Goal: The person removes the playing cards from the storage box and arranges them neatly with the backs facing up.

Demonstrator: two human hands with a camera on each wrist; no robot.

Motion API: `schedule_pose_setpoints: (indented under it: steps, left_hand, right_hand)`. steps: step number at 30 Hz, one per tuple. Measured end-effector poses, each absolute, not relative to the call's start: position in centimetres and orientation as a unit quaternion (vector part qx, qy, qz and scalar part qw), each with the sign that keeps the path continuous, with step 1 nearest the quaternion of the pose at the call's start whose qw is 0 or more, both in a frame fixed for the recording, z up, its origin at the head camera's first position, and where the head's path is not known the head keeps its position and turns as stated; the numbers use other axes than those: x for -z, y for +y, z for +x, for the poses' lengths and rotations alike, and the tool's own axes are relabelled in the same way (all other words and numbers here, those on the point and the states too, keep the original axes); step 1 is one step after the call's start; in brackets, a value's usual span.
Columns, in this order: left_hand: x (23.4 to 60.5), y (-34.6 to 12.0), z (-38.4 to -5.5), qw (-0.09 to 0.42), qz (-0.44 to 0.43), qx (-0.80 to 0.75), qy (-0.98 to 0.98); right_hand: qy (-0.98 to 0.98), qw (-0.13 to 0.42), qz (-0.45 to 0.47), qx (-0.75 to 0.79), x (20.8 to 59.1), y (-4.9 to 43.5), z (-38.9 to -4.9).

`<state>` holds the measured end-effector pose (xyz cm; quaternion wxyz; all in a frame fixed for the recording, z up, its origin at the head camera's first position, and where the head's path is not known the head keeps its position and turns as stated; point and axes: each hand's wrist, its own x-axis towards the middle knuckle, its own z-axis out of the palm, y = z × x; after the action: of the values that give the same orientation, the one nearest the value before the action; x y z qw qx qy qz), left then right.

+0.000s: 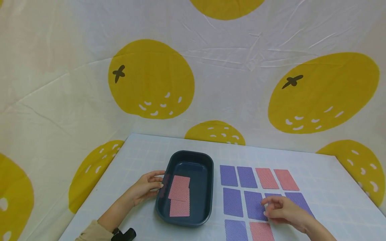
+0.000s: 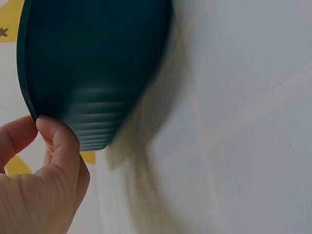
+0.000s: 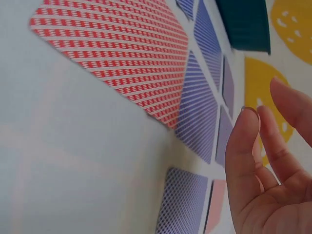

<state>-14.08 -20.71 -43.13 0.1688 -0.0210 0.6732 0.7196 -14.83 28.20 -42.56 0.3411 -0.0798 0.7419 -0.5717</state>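
A dark teal rectangular tray (image 1: 202, 201) stands on the table, and red-backed playing cards (image 1: 180, 208) overlap in its left half. My left hand (image 1: 146, 187) is at the tray's left side; in the left wrist view its thumb and a finger pinch the rim (image 2: 22, 73). My right hand (image 1: 281, 211) hovers over the rows of cards at the right, fingers loosely bent. In the right wrist view a gap shows between its thumb and fingertips, with nothing held. Beneath and beside it lie blue-backed cards (image 1: 254, 204) and a red-backed card (image 1: 261, 231); the hand partly covers some cards.
Two more red-backed cards (image 1: 266, 178) lie in the back row, right of two blue-backed cards (image 1: 228, 175). The white table (image 1: 144, 150) ends at a hanging cloth (image 1: 229, 83) printed with yellow fruit. A black device (image 1: 123, 234) is strapped to the left wrist.
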Motion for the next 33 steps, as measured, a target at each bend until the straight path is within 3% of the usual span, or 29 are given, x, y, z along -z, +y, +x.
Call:
schedule_pose_setpoints:
  steps: [19, 33]
  left_hand:
    - [43.3, -20.8, -13.9, 0.167, -0.021, -0.718, 0.675]
    - [43.0, -20.7, -14.0, 0.167, -0.018, -0.716, 0.677]
  right_hand:
    - [0.678, 0.362, -0.154, 0.621, 40.6, 24.8, -17.7]
    - [0.703, 0.332, -0.149, 0.610, 38.9, 22.1, -19.7]
